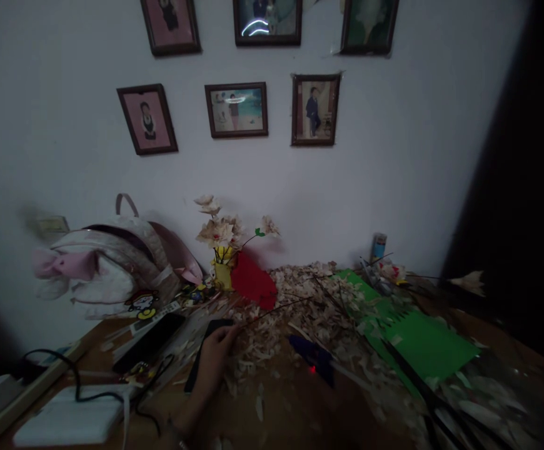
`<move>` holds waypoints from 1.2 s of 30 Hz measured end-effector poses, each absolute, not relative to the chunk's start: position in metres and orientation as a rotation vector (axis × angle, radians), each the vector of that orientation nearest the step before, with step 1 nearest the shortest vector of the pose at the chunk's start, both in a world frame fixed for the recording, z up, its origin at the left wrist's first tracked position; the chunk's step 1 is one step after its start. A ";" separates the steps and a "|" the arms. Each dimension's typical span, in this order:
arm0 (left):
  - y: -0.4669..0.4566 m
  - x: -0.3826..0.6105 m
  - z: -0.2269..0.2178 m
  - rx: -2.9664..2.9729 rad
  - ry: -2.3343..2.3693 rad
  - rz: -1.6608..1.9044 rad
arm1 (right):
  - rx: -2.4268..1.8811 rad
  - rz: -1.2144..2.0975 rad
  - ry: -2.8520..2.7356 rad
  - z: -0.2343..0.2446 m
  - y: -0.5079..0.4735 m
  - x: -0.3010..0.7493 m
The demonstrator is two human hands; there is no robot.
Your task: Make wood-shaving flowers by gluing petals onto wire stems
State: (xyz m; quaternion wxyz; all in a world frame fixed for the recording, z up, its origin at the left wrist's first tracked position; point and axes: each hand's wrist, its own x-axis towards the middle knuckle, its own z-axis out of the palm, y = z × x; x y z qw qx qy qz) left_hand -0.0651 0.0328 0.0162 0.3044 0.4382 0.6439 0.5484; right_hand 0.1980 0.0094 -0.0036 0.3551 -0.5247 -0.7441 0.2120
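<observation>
My left hand (219,350) is closed, with thumb and fingers pinching the end of a thin dark stem (272,308). The stem slants up to the right over a heap of pale dry petals or shavings (316,294). Opposite it, a dark blue glue gun (313,355) with a glowing red light points up and left. My right hand (347,397) is wrapped round its handle, deep in shadow, so the fingers are hard to make out. Ahead of both hands stands a small yellow vase (223,275) of handmade pale flowers (218,231), with red sheet material (254,281) beside it.
Black scissors (422,387) lie at the right, overlapping green sheets (422,344). A glue stick or small can (379,247) stands by the wall. On the left are a pale backpack (117,262), a black case (150,342), a white box (72,415) and a black cable (77,375).
</observation>
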 end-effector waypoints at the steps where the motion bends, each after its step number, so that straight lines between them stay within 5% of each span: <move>1: 0.032 -0.065 0.017 1.170 1.712 1.460 | -1.386 0.537 -1.925 -0.006 0.012 0.197; 23: 0.021 -0.051 0.032 1.115 1.663 1.571 | -1.785 0.230 -1.961 0.007 0.030 0.179; 30: 0.022 -0.050 0.026 0.779 1.432 1.748 | -1.446 0.063 -2.149 0.014 0.007 0.194; 33: 0.016 -0.038 0.028 0.738 1.345 1.792 | -1.136 0.255 -2.202 0.003 -0.002 0.177; 36: 0.001 -0.016 0.031 0.787 1.281 1.719 | -1.212 0.883 -1.853 -0.007 -0.008 0.157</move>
